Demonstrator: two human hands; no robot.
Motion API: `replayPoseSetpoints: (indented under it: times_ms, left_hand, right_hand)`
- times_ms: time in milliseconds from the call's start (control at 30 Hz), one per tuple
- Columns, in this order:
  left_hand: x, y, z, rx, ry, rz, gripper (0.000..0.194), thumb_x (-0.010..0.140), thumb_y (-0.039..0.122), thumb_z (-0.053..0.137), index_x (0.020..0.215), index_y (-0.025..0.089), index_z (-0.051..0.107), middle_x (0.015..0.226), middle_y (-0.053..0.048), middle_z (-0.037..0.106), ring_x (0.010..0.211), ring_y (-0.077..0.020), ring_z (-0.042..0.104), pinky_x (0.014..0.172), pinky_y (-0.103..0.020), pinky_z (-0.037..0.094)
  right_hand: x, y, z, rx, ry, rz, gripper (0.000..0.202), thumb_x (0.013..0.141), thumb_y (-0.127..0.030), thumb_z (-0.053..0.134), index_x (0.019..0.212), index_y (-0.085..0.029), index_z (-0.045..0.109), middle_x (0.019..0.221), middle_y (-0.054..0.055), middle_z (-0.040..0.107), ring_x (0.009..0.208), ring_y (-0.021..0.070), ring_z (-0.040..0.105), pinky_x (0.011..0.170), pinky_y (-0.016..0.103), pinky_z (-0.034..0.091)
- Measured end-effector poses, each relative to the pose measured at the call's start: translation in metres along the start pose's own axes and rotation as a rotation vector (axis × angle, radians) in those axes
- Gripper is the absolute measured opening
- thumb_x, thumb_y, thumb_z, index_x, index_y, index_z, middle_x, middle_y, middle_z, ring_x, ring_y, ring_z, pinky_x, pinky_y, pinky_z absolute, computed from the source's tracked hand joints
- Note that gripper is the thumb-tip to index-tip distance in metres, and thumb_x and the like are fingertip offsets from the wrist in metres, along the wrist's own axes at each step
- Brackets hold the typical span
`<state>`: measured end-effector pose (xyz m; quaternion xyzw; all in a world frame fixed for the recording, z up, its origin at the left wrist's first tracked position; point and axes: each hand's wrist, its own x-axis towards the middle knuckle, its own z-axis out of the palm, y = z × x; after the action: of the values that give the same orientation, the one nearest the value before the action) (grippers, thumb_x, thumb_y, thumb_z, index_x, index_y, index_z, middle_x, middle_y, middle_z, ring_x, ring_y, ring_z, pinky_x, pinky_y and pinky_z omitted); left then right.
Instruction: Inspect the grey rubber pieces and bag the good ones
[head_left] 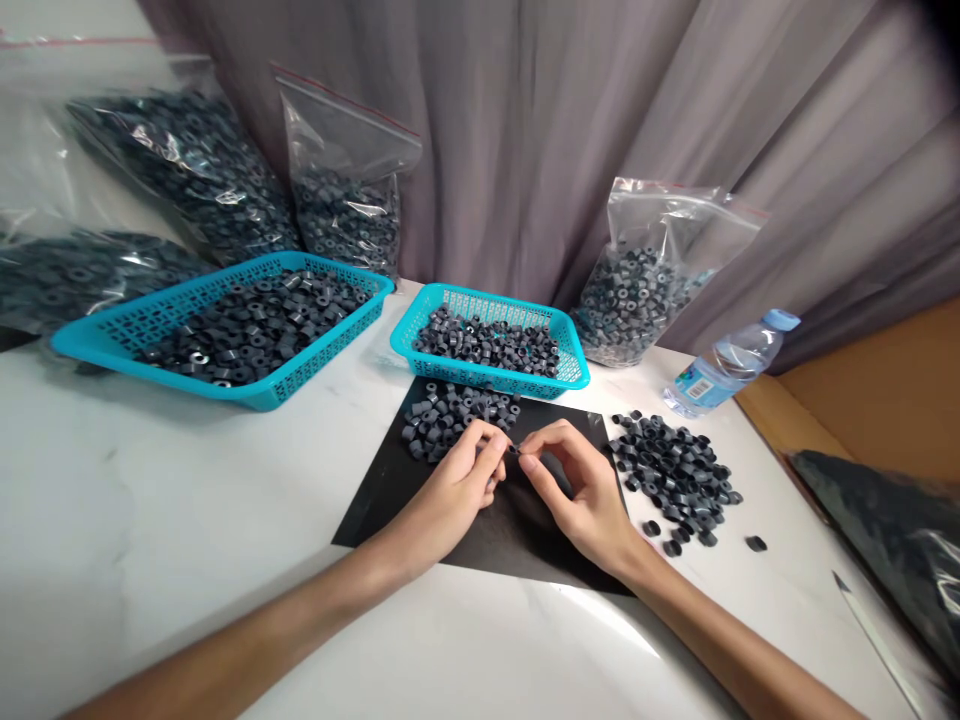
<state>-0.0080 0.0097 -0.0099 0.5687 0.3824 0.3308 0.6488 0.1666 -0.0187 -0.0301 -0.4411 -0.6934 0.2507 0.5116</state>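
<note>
Over the black mat (517,535), our two hands meet above its middle, fingertip to fingertip. With our right hand (581,490) we pinch a small dark ring (514,449) between thumb and forefinger. Our left hand (472,465) comes right up to the same ring, its thumb laid along the forefinger and its other fingers curled in; what those fingers may be grasping is hidden, so we cannot tell.

On the mat's far part, just beyond our left hand, we have a heap of grey hollow cylinders (454,415). Right of the mat we have a loose pile of black rings (679,475), with one stray ring (756,544) lying apart, farther from the mat.

Just behind the mat stands the smaller turquoise basket (579,355), holding many grey pieces; to the mat's left and farther back, the larger turquoise basket (266,390) holds more. Beyond the mat on its right side we see a filled zip-lock bag (630,295) and, nearer, a clear water bottle (727,365) with a blue cap. Behind the mat on the left, more filled bags (345,210) stand near the curtain (517,130). Under the mat we have a white marbled table (225,520).
</note>
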Motion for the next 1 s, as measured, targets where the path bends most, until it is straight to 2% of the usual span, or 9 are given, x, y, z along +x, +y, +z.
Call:
replayPoseSetpoints:
  times_ms: [100, 167, 300, 467, 567, 767, 1000]
  left_hand:
    - [0.002, -0.002, 0.001, -0.048, -0.099, -0.005, 0.027, 0.098, 0.049, 0.045, 0.096, 0.023, 0.052, 0.075, 0.004, 0.044, 0.065, -0.0106, 0.038, 0.057, -0.021, 0.033]
    - [0.005, -0.001, 0.002, -0.100, -0.120, -0.020, 0.024, 0.098, 0.046, 0.047, 0.096, 0.022, 0.052, 0.074, 0.005, 0.044, 0.064, -0.0099, 0.036, 0.055, -0.021, 0.030]
    - [0.007, 0.005, 0.003, -0.224, -0.086, -0.077, 0.019, 0.098, 0.037, 0.049, 0.093, 0.019, 0.052, 0.076, 0.003, 0.043, 0.066, -0.0094, 0.038, 0.054, -0.021, 0.029]
    - [0.004, 0.013, 0.005, -0.365, -0.049, -0.134, 0.013, 0.097, 0.027, 0.050, 0.089, 0.017, 0.050, 0.080, 0.002, 0.046, 0.068, -0.0086, 0.041, 0.056, -0.021, 0.030]
    - [0.004, 0.014, 0.005, -0.363, -0.049, -0.125, 0.013, 0.097, 0.027, 0.051, 0.090, 0.016, 0.052, 0.080, 0.001, 0.047, 0.068, -0.0089, 0.041, 0.057, -0.021, 0.031]
    - [0.004, 0.015, 0.006, -0.318, -0.048, -0.121, 0.016, 0.097, 0.030, 0.051, 0.089, 0.016, 0.053, 0.078, 0.001, 0.047, 0.068, -0.0089, 0.042, 0.055, -0.020, 0.029]
    - [0.002, 0.014, 0.006, -0.345, -0.069, -0.137, 0.019, 0.098, 0.032, 0.049, 0.090, 0.016, 0.054, 0.078, 0.001, 0.048, 0.066, -0.0082, 0.043, 0.055, -0.019, 0.029]
  right_hand:
    - [0.002, 0.001, 0.000, -0.068, 0.030, -0.051, 0.007, 0.095, -0.022, 0.059, 0.099, -0.023, 0.064, 0.098, 0.004, 0.058, 0.093, 0.0183, 0.058, 0.085, 0.034, 0.050]
    - [0.003, 0.002, 0.000, -0.087, 0.060, -0.059, 0.009, 0.095, -0.022, 0.060, 0.100, -0.024, 0.066, 0.101, 0.005, 0.056, 0.097, 0.0190, 0.058, 0.087, 0.035, 0.050]
    - [0.003, 0.004, 0.002, -0.052, 0.066, -0.042, 0.014, 0.095, -0.022, 0.060, 0.107, -0.025, 0.067, 0.109, 0.006, 0.056, 0.098, 0.0192, 0.059, 0.089, 0.036, 0.051]
    - [0.002, 0.004, 0.001, -0.027, 0.086, -0.051, 0.021, 0.096, -0.021, 0.060, 0.115, -0.026, 0.065, 0.103, 0.005, 0.060, 0.093, 0.0185, 0.059, 0.085, 0.036, 0.051]
    - [0.002, 0.002, 0.000, -0.043, 0.070, -0.061, 0.024, 0.095, -0.022, 0.061, 0.119, -0.025, 0.065, 0.101, 0.005, 0.060, 0.092, 0.0185, 0.059, 0.085, 0.036, 0.051]
    - [0.003, 0.003, -0.001, -0.044, 0.070, -0.064, 0.016, 0.095, -0.021, 0.061, 0.109, -0.024, 0.068, 0.098, 0.004, 0.061, 0.088, 0.0177, 0.059, 0.082, 0.035, 0.050]
    - [0.002, 0.004, -0.001, -0.026, 0.061, -0.052, 0.013, 0.095, -0.021, 0.061, 0.106, -0.024, 0.068, 0.097, 0.004, 0.061, 0.087, 0.0176, 0.059, 0.080, 0.034, 0.050]
